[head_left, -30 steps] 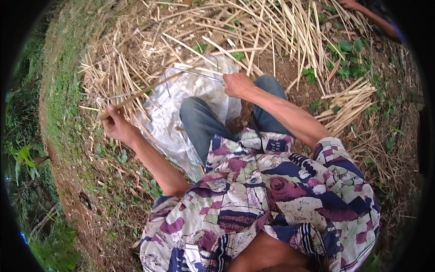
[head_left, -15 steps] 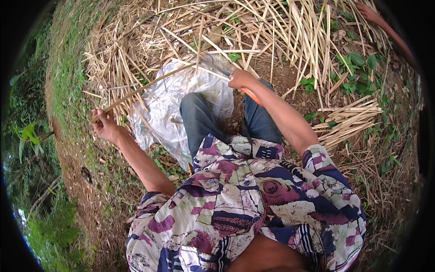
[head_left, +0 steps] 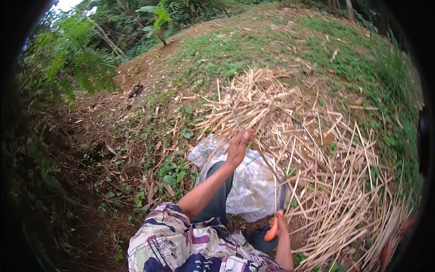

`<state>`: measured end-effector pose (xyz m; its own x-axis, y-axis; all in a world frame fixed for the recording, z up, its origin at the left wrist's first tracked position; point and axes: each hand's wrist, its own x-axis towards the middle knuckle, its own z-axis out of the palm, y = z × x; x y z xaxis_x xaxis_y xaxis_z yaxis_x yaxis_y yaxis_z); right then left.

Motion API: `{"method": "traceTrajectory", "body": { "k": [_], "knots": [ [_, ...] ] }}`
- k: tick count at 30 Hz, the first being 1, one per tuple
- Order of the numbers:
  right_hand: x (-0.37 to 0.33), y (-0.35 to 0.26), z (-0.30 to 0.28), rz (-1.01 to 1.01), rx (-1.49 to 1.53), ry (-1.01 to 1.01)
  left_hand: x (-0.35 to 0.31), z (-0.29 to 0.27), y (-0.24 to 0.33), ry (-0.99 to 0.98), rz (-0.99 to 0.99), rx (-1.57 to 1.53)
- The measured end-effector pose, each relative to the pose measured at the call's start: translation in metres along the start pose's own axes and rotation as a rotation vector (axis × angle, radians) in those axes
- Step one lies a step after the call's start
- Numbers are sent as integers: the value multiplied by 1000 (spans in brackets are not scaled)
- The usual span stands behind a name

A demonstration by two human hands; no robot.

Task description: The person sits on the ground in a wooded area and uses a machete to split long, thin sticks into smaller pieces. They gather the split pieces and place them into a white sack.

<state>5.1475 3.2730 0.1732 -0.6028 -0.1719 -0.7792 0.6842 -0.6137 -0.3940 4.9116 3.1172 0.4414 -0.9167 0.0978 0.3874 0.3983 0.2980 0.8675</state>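
My left hand [head_left: 239, 147] is raised over the far side of a clear plastic sheet [head_left: 251, 190], its fingers closed on the end of a long brownish bamboo strip [head_left: 265, 158]. That strip slants down to the right toward a knife blade [head_left: 282, 195]. Lower right, my right hand [head_left: 282, 223] grips the knife by its orange handle [head_left: 273, 228], blade pointing away from me. A thin pale strip [head_left: 274, 186] runs beside the blade; whether my right hand also holds it I cannot tell. The sheet lies between and beyond my knees.
Cut strips lie in a heap [head_left: 253, 104] beyond the sheet and in a wide spread [head_left: 335, 213] to the right. Another person's arm [head_left: 386, 256] shows at the lower right. Leafy plants [head_left: 170, 177] grow at left; a grassy slope [head_left: 272, 45] rises behind.
The view has swung left and up, bringing the slope and trees into sight. Both hands keep their holds, the left on the bamboo strip, the right on the knife.
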Motion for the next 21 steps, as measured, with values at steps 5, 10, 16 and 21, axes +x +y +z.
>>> {"method": "traceTrajectory", "body": {
  "k": [5,10,16,21],
  "knots": [
    [9,7,-6,42,-36,45,6,-2,0,-76,154,90],
    [5,17,9,-5,-21,136,14,8,-14,-171,206,-13],
    [16,49,51,-138,84,226,7,-11,-47,-115,193,-381],
    [5,71,85,-213,110,260,-1,-15,-45,-62,138,-626]
  ]
}}
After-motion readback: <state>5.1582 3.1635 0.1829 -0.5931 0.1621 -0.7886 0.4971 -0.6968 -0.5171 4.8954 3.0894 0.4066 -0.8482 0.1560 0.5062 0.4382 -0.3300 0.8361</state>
